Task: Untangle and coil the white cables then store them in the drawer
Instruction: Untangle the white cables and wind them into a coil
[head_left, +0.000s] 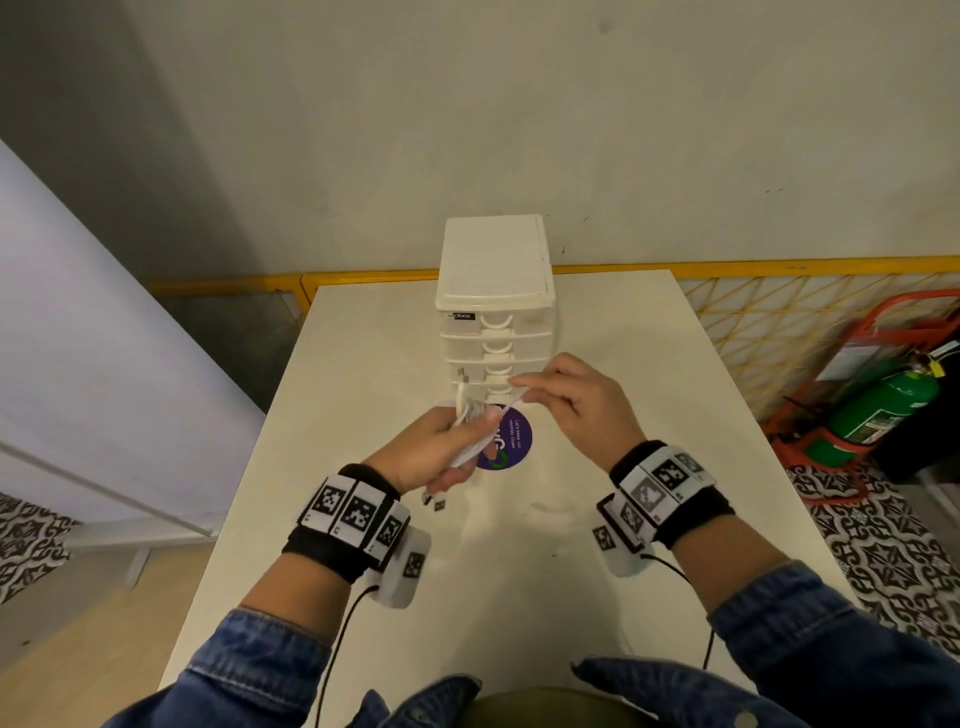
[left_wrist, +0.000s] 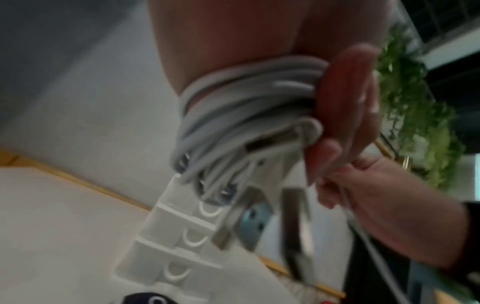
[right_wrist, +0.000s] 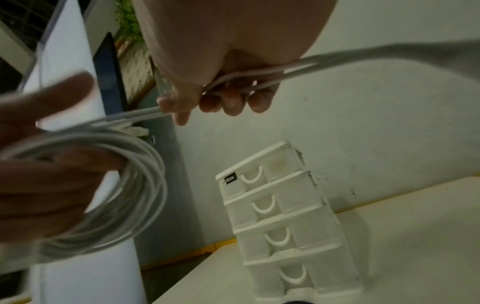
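Note:
My left hand (head_left: 441, 449) grips a coil of white cables (head_left: 475, 423) above the table, in front of the drawer unit. In the left wrist view the coil (left_wrist: 246, 107) is wrapped round the hand, and metal plugs (left_wrist: 226, 232) dangle below it. My right hand (head_left: 563, 397) pinches the loose strands (head_left: 511, 408) that run from the coil. In the right wrist view its fingers (right_wrist: 228, 98) curl round two strands (right_wrist: 324, 61), and the coil (right_wrist: 124, 185) hangs on the left hand. The white plastic drawer unit (head_left: 496, 306) stands at the table's far edge with all its drawers closed.
A round purple sticker (head_left: 511, 441) lies on the white table (head_left: 597, 545) under my hands. A yellow railing (head_left: 779, 267) runs behind the table. A green fire extinguisher (head_left: 878, 410) in a red stand sits on the floor at right.

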